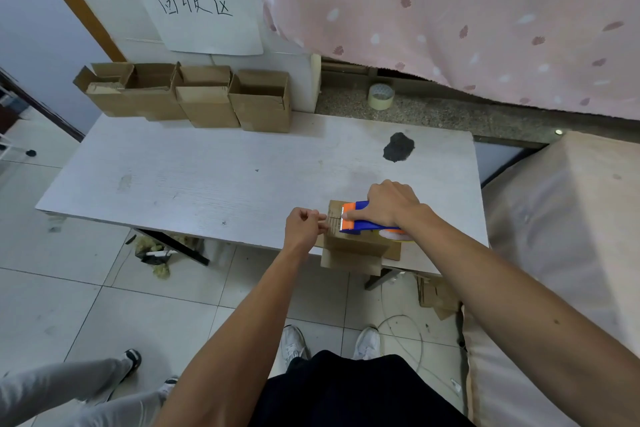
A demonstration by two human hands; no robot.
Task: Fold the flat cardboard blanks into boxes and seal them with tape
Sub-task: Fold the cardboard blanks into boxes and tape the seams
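Head view, looking down over both forearms. The right grip (391,204) is clamped around the body of a blue-and-orange tape dispenser (358,222), thumb laid along its near side. The dispenser's toothed edge points toward the left grip (304,224), and its tape roll (394,235) shows just under the right wrist. Directly beneath the right grip stands the cardboard box (353,253), folded up, with the dispenser lying across its top face. The box sits at the near edge of the tabletop (207,177), and one flap hangs down over that edge.

The left grip is curled, its fingertips (322,217) brought together against the box's left top edge, just beside the dispenser's teeth. Whether they pinch a tape end or only the cardboard cannot be told.

Well beyond the left grip, at the far side of the tabletop, four open boxes (194,97) stand in a row against the wall. Above them hangs a handwritten paper sign (204,10). Beyond the right grip lie a dark patch (398,147) on the tabletop and, farther off on a stone ledge, a spare tape roll (381,96) under a pink curtain (450,10). Below the right forearm, flat cardboard blanks (436,295) lie on the tiled floor (52,305). A second person's grey trouser legs (69,388) appear well to the near left of the left grip.
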